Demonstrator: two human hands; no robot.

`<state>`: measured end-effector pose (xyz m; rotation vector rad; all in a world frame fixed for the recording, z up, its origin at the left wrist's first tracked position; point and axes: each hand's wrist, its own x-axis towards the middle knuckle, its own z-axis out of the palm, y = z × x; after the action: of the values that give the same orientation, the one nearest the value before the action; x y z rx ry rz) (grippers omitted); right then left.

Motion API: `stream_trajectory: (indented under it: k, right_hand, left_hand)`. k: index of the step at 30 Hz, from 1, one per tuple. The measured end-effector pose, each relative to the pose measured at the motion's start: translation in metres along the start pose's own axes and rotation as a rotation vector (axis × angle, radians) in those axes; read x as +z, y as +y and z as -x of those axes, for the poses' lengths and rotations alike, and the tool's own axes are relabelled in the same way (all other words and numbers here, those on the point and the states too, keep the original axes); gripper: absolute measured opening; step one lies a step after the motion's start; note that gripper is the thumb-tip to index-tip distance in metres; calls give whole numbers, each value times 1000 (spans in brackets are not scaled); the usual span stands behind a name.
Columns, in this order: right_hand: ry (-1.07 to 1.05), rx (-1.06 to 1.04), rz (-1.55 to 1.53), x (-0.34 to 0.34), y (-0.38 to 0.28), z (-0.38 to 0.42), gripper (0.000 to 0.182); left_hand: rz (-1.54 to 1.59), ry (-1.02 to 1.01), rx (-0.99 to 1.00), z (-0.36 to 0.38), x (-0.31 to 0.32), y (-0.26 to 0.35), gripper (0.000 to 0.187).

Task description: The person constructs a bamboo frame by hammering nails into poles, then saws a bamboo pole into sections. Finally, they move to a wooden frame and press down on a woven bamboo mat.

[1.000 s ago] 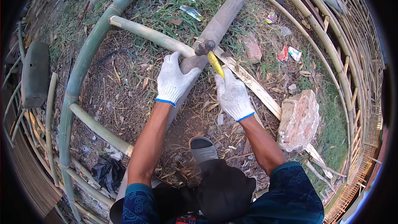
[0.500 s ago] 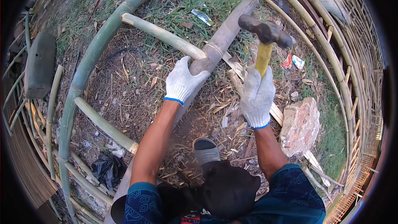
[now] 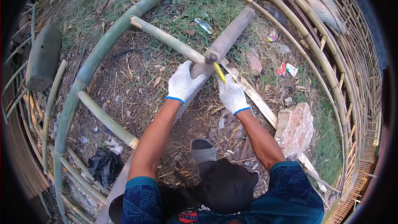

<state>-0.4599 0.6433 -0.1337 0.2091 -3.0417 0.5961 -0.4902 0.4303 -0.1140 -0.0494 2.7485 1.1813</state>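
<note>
White gloves with blue cuffs cover both hands. My left hand (image 3: 183, 82) is closed round a thick grey bamboo pole (image 3: 232, 32), just below where a thin bamboo rung (image 3: 168, 40) meets it. My right hand (image 3: 232, 95) grips a hammer (image 3: 219, 72) by its yellow handle. The hammer's dark head is at the pole beside the rung's end; whether it touches cannot be made out. From the grey pole, the rung reaches across to a long green bamboo pole (image 3: 99, 52). Nearer me, a second rung (image 3: 107, 118) also joins the green pole.
A broken brick chunk (image 3: 295, 129) lies at the right by a split wooden strip (image 3: 261, 103). A black plastic bag (image 3: 104, 166) is at lower left, below a dark container (image 3: 43, 58). Long bamboo poles (image 3: 331, 58) curve along the right. My sandalled foot (image 3: 203, 150) is below.
The hammer has come down and left from above the right side to the grey pole, with my right hand. My left hand keeps its hold; the view has shifted slightly.
</note>
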Motion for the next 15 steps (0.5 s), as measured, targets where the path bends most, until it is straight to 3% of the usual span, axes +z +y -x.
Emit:
stream_trajectory:
  k: [2, 7, 10, 11, 13, 15]
  right_hand:
    - [14, -3, -32, -15, -12, -14, 30]
    - [26, 81, -161, -14, -23, 22, 31]
    - [-55, 197, -198, -13, -31, 55, 34]
    - [-46, 182, -217, -5, -33, 63, 36]
    - [-180, 202, -237, -10, -50, 71, 38]
    - [-226, 88, -303, -6, -69, 75, 38]
  left_hand:
    - [-51, 16, 38, -2, 1, -13, 81]
    - [-286, -110, 494, 74, -73, -51, 79]
    - [-287, -260, 331, 145, -149, -73, 65]
    - [-237, -219, 225, 171, -169, -80, 55]
    - [-240, 50, 171, 231, -199, -109, 40]
    - [-110, 289, -122, 291, -222, -130, 27]
